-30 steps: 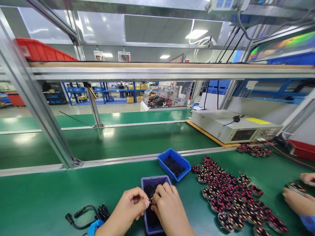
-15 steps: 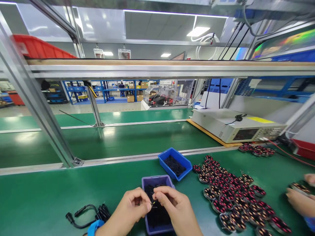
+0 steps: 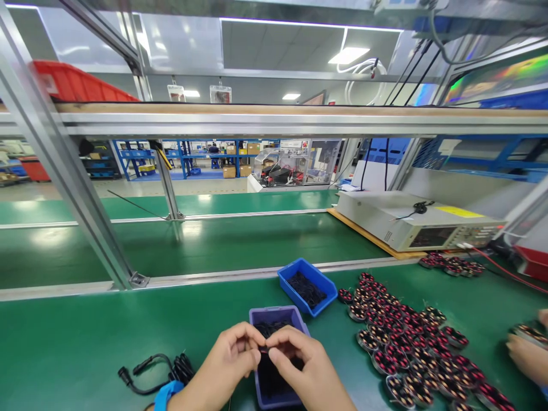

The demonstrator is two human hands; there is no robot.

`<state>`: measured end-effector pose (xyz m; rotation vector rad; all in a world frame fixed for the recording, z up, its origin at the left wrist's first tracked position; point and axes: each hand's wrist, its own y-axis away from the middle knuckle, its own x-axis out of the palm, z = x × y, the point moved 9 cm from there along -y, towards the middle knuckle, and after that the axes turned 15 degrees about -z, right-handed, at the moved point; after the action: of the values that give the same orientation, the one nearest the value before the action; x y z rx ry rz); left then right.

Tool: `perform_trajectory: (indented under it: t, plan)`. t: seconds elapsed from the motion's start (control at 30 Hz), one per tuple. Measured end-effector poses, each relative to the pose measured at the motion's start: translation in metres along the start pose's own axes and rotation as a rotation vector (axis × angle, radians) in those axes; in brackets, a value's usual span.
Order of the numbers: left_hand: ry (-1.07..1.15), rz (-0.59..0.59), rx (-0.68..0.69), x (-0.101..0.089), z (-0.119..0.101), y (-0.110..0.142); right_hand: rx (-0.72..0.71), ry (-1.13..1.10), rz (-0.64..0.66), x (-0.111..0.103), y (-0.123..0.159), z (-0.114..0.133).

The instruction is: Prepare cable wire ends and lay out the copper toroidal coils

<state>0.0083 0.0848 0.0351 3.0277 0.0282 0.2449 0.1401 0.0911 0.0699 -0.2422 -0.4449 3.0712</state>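
Where the hands meet: directly above the purple plastic bin (image 3: 274, 315), both hands closed in, neither one open.
Left hand (image 3: 225, 357): curled, pinching a short black wire (image 3: 262, 349) between thumb and fingers; the wire is small and partly hidden, so its tip can't be made out.
Right hand (image 3: 306, 365): bent in against the left, gripping at the same spot, apparently on that wire.
Purple bin's contents: a heap of black wires (image 3: 274, 371), lying just under the hands.
Left of the bin: a blue wristband (image 3: 166, 394) on the left wrist, near a black connector cable (image 3: 149, 371) on the green workbench (image 3: 85, 337).
Right of the bin: a blue plastic bin (image 3: 295, 277) of black wires, then many wound coils (image 3: 406, 342) — a co-worker's hand (image 3: 524, 351) is at the far edge, touching one.
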Motion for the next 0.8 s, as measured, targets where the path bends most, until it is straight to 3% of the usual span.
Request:
perform_trajectory:
  t: [0.27, 0.47, 0.53, 0.63, 0.67, 0.73, 0.8]
  plan:
    - [0.1, -0.025, 0.001, -0.003, 0.005, 0.003, -0.11, 0.091, 0.056, 0.004, 0.001, 0.011]
    - [0.051, 0.033, -0.006, 0.005, -0.009, 0.015, -0.216, 0.088, 0.097, -0.006, 0.001, 0.031]
    - [0.007, 0.075, -0.019, 0.012, -0.017, 0.022, -0.202, 0.09, 0.173, -0.008, 0.003, 0.037]
    - [-0.237, 0.202, -0.012, 0.02, -0.023, 0.037, -0.168, 0.009, 0.416, -0.009, 0.009, 0.048]
    - [-0.387, 0.276, 0.019, 0.021, -0.02, 0.045, -0.163, -0.032, 0.433, -0.014, 0.007, 0.051]
    - [-0.732, 0.412, 0.175, 0.018, -0.011, 0.064, -0.146, -0.109, 0.294, -0.034, -0.006, 0.052]
    - [-1.041, 0.459, 0.439, 0.009, 0.001, 0.083, -0.119, -0.146, 0.072, -0.057, -0.02, 0.045]
